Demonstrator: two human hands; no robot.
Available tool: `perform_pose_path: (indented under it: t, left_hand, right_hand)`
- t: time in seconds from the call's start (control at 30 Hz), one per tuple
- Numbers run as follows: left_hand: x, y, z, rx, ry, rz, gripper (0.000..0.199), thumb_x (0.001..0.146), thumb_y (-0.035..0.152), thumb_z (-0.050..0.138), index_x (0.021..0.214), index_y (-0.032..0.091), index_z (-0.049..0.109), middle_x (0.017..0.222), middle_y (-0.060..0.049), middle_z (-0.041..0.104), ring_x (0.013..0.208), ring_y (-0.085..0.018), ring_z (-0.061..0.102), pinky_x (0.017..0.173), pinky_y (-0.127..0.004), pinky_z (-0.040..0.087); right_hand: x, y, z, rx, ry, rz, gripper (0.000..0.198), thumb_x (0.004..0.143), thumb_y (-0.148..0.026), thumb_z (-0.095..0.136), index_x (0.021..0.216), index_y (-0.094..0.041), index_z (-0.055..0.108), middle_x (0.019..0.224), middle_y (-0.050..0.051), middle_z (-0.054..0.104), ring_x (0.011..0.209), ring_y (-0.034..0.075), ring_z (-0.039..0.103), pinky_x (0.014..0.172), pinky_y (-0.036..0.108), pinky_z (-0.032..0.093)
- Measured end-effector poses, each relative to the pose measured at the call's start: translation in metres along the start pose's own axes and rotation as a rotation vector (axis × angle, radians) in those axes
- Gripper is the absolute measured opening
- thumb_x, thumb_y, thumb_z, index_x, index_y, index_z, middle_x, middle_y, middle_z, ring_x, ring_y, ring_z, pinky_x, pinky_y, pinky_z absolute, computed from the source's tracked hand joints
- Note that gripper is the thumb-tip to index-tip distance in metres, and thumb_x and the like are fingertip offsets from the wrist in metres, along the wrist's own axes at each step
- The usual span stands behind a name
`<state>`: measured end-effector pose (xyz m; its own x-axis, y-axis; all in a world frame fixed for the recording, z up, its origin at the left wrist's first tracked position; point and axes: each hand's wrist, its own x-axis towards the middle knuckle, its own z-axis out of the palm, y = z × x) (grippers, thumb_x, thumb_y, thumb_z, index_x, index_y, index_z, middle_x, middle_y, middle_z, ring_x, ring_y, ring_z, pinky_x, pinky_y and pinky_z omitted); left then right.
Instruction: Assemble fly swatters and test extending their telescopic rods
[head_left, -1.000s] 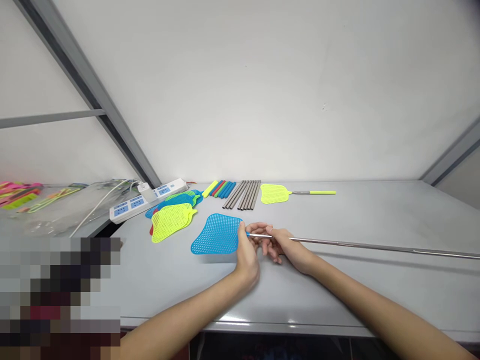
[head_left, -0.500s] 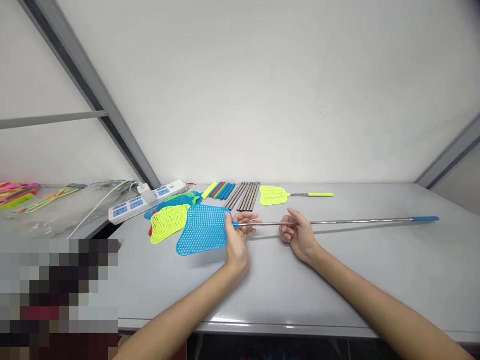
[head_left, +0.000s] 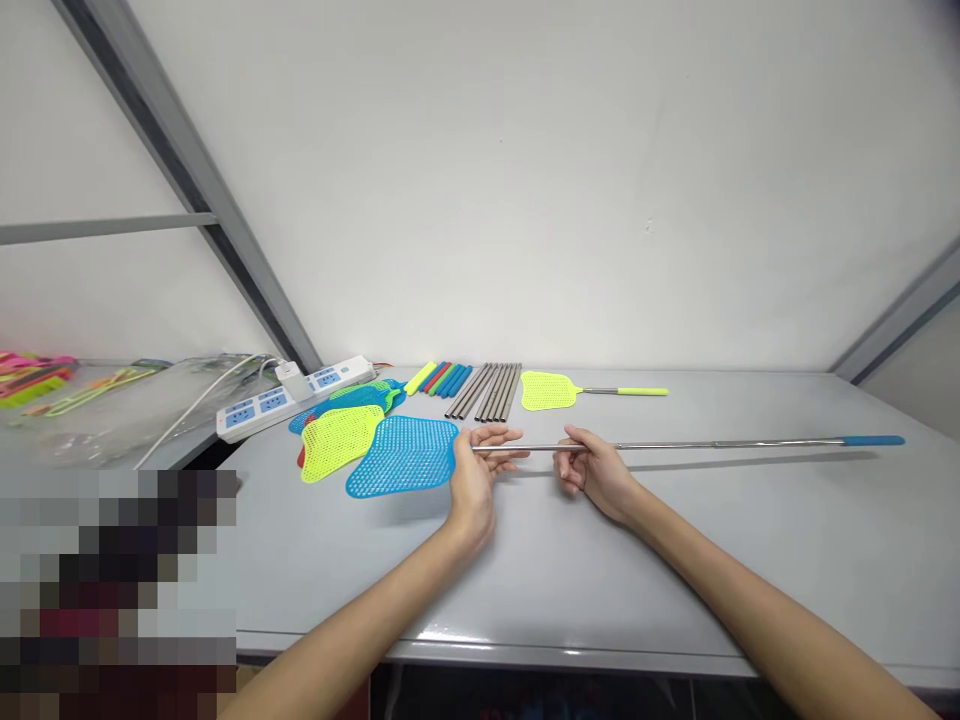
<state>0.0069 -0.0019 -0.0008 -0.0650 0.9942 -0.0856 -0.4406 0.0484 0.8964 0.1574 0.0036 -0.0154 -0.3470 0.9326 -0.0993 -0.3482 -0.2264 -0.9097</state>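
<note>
A blue fly swatter (head_left: 405,458) with an extended metal telescopic rod is held level above the table. My left hand (head_left: 478,485) grips it where the perforated head meets the rod, thumb on top and fingers beneath. Farther along, my right hand (head_left: 592,468) pinches the thin rod between thumb and fingers. The swatter's blue grip (head_left: 874,440) is at the far right end. A yellow swatter head (head_left: 337,440) lies partly behind the blue one, beside more blue, green and red heads (head_left: 356,402).
Several coloured grips (head_left: 442,380) and metal tubes (head_left: 499,392) lie in rows at the back. A yellow fly swatter (head_left: 551,391) with a short rod lies right of them. A white power strip (head_left: 259,410) stands at left, near plastic bags (head_left: 150,405).
The rod reaches farther right, its blue grip having moved outward. The blue head has shifted slightly left and tilted flatter. Both hands still hold the swatter.
</note>
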Motion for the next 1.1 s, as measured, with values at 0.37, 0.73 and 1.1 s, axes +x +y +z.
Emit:
perform_pose_path:
  t: [0.37, 0.73, 1.1]
  left_hand:
    - [-0.002, -0.005, -0.005, 0.043, -0.087, -0.002, 0.05, 0.074, 0.047, 0.023, 0.07, 0.01, 0.056, 0.067, -0.012, 0.065, 0.059, -0.022, 0.061, 0.049, -0.027, 0.04]
    - [-0.002, -0.01, -0.007, 0.026, -0.079, -0.035, 0.054, 0.074, 0.05, 0.023, 0.069, 0.008, 0.056, 0.06, -0.013, 0.063, 0.054, -0.022, 0.06, 0.044, -0.027, 0.04]
    - [-0.006, -0.016, -0.006, 0.053, -0.157, -0.029, 0.05, 0.076, 0.046, 0.026, 0.083, 0.009, 0.058, 0.097, -0.015, 0.059, 0.065, -0.019, 0.059, 0.043, -0.024, 0.042]
  right_hand:
    - [-0.003, -0.002, -0.003, -0.026, -0.174, 0.008, 0.05, 0.08, -0.04, 0.027, 0.05, -0.011, 0.054, 0.047, 0.002, 0.044, 0.042, 0.011, 0.044, 0.044, 0.025, 0.032]
    - [-0.005, 0.001, 0.001, -0.091, -0.203, -0.025, 0.05, 0.08, -0.043, 0.024, 0.053, -0.012, 0.053, 0.052, 0.003, 0.048, 0.043, 0.011, 0.045, 0.044, 0.025, 0.034]
    - [-0.005, 0.005, 0.006, -0.145, -0.237, 0.026, 0.052, 0.081, -0.045, 0.02, 0.057, -0.012, 0.053, 0.048, 0.003, 0.049, 0.042, 0.01, 0.045, 0.044, 0.023, 0.034]
